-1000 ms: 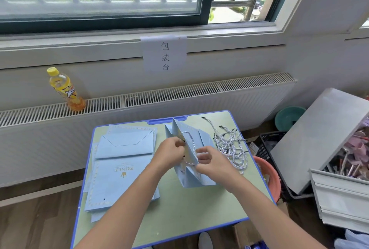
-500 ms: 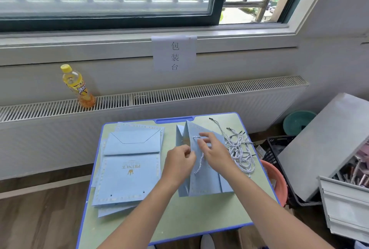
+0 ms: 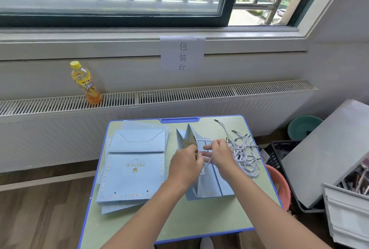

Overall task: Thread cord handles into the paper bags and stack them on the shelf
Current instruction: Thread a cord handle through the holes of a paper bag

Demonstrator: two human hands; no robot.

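On the far left a drink bottle (image 3: 84, 83) with a yellow cap stands on the slatted radiator cover (image 3: 179, 95) under the window. Nearer, a small table (image 3: 199, 216) with a green top and blue edge carries the work. On its left half lies a stack of flat paper bags (image 3: 133, 168), light blue, the top one printed with a gold crown and the word PRINCE, two small holes near its closer edge.

Right of the stack, at the middle of the table, a half-opened paper bag (image 3: 207, 186) lies with its mouth toward the window, its folded sides standing up in points. The person's left hand (image 3: 184, 165) is closed on the upper edge of this bag. The right hand (image 3: 220, 153) sits just beside it, the two nearly touching, its fingers pinched on a white twisted cord (image 3: 205, 165) that runs across the bag's top edge and hangs down between the hands onto the bag's face.

Further right a loose heap of cords (image 3: 244, 152) with dark tips lies on the table, just beside the right hand. Above the table a paper sign (image 3: 182, 54) with three characters is taped to the sill. Past the table's right edge stand an orange basin (image 3: 279, 186), a dark crate (image 3: 279, 150) and a tilted grey board (image 3: 327, 148).
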